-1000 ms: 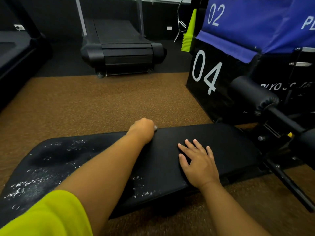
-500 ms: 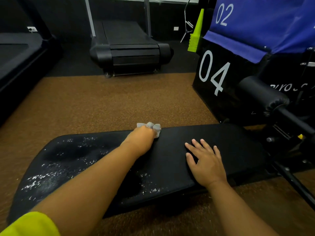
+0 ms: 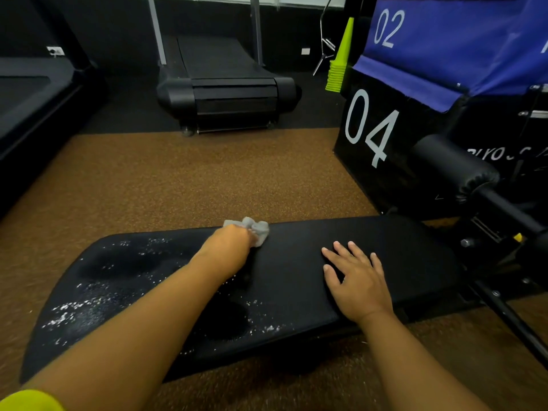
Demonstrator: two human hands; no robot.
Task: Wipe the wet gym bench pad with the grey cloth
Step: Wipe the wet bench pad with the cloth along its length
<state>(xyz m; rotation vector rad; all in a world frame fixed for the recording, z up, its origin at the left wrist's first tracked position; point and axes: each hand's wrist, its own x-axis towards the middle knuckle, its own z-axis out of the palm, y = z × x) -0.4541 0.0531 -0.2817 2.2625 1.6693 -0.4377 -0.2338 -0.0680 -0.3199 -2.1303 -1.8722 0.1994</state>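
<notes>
The bench pad (image 3: pixel 296 280) is lying low across the brown floor (image 3: pixel 192 179), a broad black worktop that is showing water droplets over its left half and along the near edge, while the right half is looking dry. Beyond it a treadmill (image 3: pixel 226 93) is standing at the back, and a black box marked 04 (image 3: pixel 370 137) is sitting at the right.

The likely trouble is that the cloth, bunched into a small wad, is covering little of the pad per stroke and may smear or skip the droplets on the left; pressed at the far edge, it could also slip off onto the floor.

The left hand (image 3: pixel 229 247), arm stretched far forward, is gripping the grey cloth (image 3: pixel 255 228) at the pad's far edge, fingers clamped round it. The right hand (image 3: pixel 358 277) is resting flat on the dry part, fingers spread apart, bracing.
</notes>
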